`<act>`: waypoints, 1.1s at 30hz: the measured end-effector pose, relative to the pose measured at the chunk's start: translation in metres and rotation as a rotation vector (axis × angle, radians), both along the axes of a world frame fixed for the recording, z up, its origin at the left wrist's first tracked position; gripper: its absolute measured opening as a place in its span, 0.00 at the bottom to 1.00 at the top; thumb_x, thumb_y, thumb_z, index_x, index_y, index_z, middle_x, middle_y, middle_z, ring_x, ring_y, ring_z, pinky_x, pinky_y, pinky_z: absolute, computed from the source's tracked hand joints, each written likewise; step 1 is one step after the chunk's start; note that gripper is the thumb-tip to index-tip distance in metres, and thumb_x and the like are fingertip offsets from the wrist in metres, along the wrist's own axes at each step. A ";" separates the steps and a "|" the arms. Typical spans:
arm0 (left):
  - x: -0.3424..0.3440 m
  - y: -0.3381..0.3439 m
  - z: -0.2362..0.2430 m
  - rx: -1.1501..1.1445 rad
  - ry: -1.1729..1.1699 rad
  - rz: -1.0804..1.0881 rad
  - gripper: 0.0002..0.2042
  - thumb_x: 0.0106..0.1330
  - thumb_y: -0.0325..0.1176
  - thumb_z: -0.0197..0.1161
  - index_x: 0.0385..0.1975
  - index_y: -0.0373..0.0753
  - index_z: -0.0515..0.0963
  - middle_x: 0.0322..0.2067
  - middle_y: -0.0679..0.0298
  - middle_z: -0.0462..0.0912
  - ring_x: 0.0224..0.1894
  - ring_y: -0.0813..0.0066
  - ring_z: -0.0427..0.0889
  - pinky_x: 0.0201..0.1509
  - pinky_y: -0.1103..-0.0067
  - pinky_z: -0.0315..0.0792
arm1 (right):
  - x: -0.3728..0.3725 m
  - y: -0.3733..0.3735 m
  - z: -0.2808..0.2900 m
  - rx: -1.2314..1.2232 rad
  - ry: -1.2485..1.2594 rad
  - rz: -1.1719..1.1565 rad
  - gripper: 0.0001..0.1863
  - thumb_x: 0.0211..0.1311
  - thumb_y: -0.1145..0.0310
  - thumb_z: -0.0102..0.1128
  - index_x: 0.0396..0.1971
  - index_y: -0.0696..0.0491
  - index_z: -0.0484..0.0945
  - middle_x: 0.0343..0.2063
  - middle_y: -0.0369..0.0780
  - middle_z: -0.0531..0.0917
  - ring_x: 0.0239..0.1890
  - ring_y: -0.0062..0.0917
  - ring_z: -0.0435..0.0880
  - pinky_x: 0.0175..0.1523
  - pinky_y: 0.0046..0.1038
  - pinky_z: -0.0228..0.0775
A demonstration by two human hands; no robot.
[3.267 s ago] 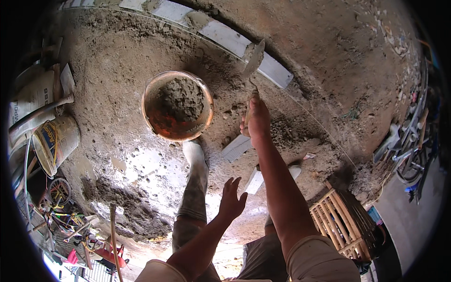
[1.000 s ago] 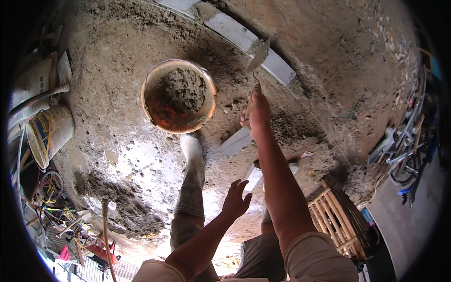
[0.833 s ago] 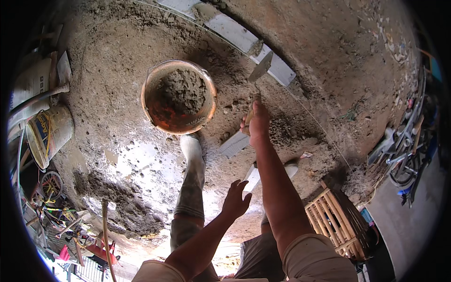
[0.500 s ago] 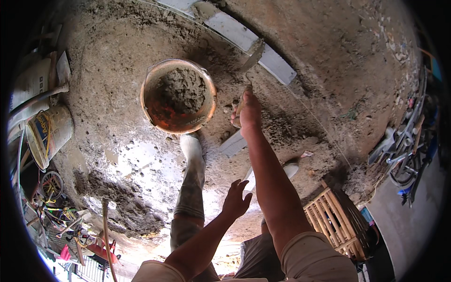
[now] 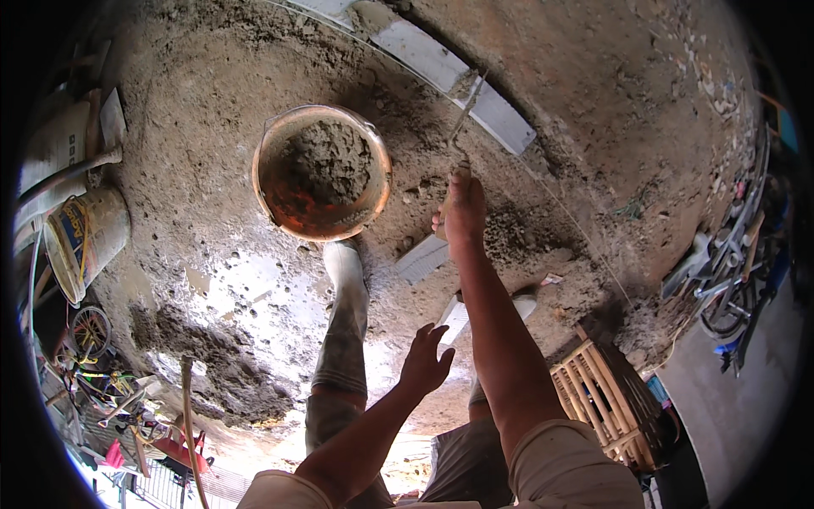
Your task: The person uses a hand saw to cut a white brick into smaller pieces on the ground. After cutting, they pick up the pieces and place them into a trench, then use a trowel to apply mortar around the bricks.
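Note:
My right hand point(image 5: 462, 212) is closed around the handle of a trowel point(image 5: 469, 109). Its blade is turned nearly edge-on at the joint between two pale blocks, the middle block point(image 5: 420, 55) and the end block point(image 5: 502, 117) of a curved-looking row. Wet mortar shows in that joint. My left hand point(image 5: 426, 360) hovers lower down, fingers spread, holding nothing. Left of the trowel stands an orange bucket point(image 5: 335, 232) coated with grime, partly filled with grey mortar point(image 5: 331, 161).
A loose block point(image 5: 421, 259) lies beside my right wrist, another pale block point(image 5: 455, 318) under my forearm. A taut string point(image 5: 585, 235) runs along the row. At left lies a tipped white bucket point(image 5: 106, 233); at right are a wooden slatted crate point(image 5: 598, 399) and piled metal parts point(image 5: 721, 263).
My right hand has shifted slightly right and back toward me. The trowel blade has turned from showing its flat face to nearly edge-on. My left hand stays in place.

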State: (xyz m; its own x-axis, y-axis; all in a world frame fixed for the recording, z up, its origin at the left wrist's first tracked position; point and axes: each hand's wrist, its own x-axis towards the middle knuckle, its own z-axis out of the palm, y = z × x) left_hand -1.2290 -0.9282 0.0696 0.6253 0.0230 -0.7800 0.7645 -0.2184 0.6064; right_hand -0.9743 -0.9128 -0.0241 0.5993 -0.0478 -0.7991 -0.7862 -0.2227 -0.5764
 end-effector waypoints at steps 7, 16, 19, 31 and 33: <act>-0.001 0.000 0.000 0.007 -0.033 0.009 0.25 0.63 0.35 0.63 0.60 0.40 0.67 0.58 0.43 0.67 0.61 0.43 0.68 0.64 0.61 0.66 | 0.002 -0.088 -0.048 -0.547 -0.375 0.409 0.22 0.66 0.54 0.57 0.49 0.51 0.61 0.35 0.53 0.80 0.38 0.54 0.81 0.40 0.51 0.71; -0.003 -0.003 -0.003 -0.002 -0.056 0.003 0.25 0.63 0.35 0.63 0.60 0.40 0.66 0.57 0.43 0.68 0.60 0.43 0.69 0.63 0.61 0.66 | 0.023 -0.057 -0.061 -0.702 -0.206 0.688 0.21 0.70 0.55 0.51 0.54 0.50 0.59 0.35 0.55 0.82 0.38 0.56 0.82 0.40 0.54 0.74; -0.005 -0.004 -0.004 0.002 -0.054 -0.008 0.25 0.63 0.35 0.63 0.60 0.40 0.66 0.57 0.42 0.68 0.60 0.43 0.69 0.63 0.60 0.66 | 0.022 -0.068 -0.061 -0.724 -0.173 0.756 0.21 0.70 0.57 0.50 0.55 0.50 0.57 0.34 0.55 0.82 0.37 0.56 0.82 0.39 0.54 0.74; -0.005 -0.005 -0.002 -0.008 -0.035 -0.005 0.25 0.63 0.37 0.63 0.61 0.41 0.66 0.59 0.43 0.67 0.62 0.44 0.67 0.65 0.61 0.65 | 0.024 -0.070 -0.049 -0.705 -0.226 0.776 0.23 0.70 0.58 0.51 0.57 0.51 0.57 0.33 0.55 0.83 0.38 0.54 0.83 0.39 0.53 0.74; -0.003 -0.004 -0.003 -0.002 -0.020 -0.012 0.26 0.63 0.36 0.63 0.61 0.41 0.66 0.59 0.44 0.67 0.62 0.45 0.67 0.65 0.61 0.65 | 0.022 -0.075 -0.055 -0.718 -0.221 0.766 0.22 0.70 0.58 0.51 0.56 0.51 0.57 0.33 0.55 0.83 0.38 0.55 0.83 0.39 0.53 0.74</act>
State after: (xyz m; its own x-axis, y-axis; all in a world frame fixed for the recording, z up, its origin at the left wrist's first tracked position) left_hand -1.2322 -0.9321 0.0669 0.6413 0.0135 -0.7672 0.7493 -0.2263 0.6223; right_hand -0.9525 -0.9878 -0.0790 0.7969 -0.0134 -0.6040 -0.1881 -0.9555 -0.2271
